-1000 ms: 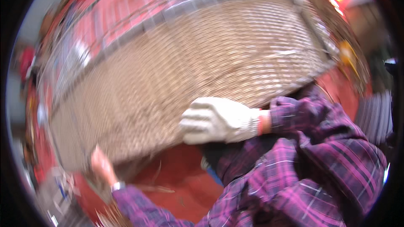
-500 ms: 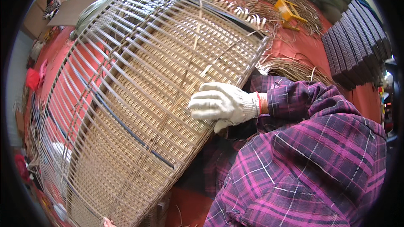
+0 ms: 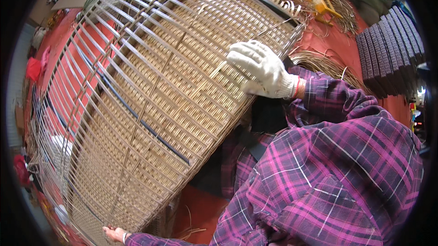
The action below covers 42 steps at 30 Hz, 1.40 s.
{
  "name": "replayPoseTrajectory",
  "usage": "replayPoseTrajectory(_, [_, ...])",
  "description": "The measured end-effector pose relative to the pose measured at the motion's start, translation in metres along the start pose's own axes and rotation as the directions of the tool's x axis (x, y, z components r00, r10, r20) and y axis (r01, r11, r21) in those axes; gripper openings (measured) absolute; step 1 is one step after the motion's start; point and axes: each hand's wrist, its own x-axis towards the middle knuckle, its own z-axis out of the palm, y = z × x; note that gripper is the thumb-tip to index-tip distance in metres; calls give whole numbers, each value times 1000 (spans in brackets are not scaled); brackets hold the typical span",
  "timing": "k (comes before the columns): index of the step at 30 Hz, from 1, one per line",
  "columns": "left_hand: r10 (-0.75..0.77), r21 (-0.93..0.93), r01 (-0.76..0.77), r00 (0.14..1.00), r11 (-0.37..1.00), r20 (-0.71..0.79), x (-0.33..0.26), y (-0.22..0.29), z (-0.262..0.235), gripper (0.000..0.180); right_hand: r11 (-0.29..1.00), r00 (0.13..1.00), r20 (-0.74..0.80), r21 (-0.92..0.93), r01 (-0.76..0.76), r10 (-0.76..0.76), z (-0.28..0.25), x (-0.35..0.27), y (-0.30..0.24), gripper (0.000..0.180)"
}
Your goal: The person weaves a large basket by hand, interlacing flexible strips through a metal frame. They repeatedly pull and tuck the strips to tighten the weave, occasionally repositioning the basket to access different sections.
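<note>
— Wicker panel (image 3: pixel 150 109), big, woven over a metal-rod frame, tilted across the person's lap and filling most of the view. See both hands?

— Right hand (image 3: pixel 262 68), in a white glove, lies on the panel's upper right edge, fingers curled down onto the weave. Whether they pinch a strand is hidden.

— And the left?

— Left hand (image 3: pixel 114 233) is bare, at the panel's bottom edge, half cut off by the dark rim. It touches the edge; its grip I cannot tell.

— Behind it?

— Loose cane strands (image 3: pixel 319 61) on the red floor (image 3: pixel 319 41), a yellow stool (image 3: pixel 323 2), dark stacked mats (image 3: pixel 388 54), all bent by the lens.
</note>
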Motion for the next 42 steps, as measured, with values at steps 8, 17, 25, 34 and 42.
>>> replayPoseTrajectory(8, [-205,-264,200,979,943,10,20,-25,-24,27,998,998,-32,-2,57,-57,17,21,9,30])
replayPoseTrajectory(17, [-375,-306,361,927,881,16,-23,33,5,21,760,773,592,387,-522,230,6,59,10,22])
replayPoseTrajectory(25, [-349,-270,321,935,908,-62,-13,15,2,27,990,987,111,72,-125,116,27,43,-4,13])
replayPoseTrajectory(34, [-53,-326,62,998,943,34,-3,-12,-13,35,994,996,12,-66,91,-90,8,34,-1,6])
replayPoseTrajectory(42, [288,90,-288,957,953,17,-120,60,76,37,992,992,-126,123,13,3,12,14,4,30])
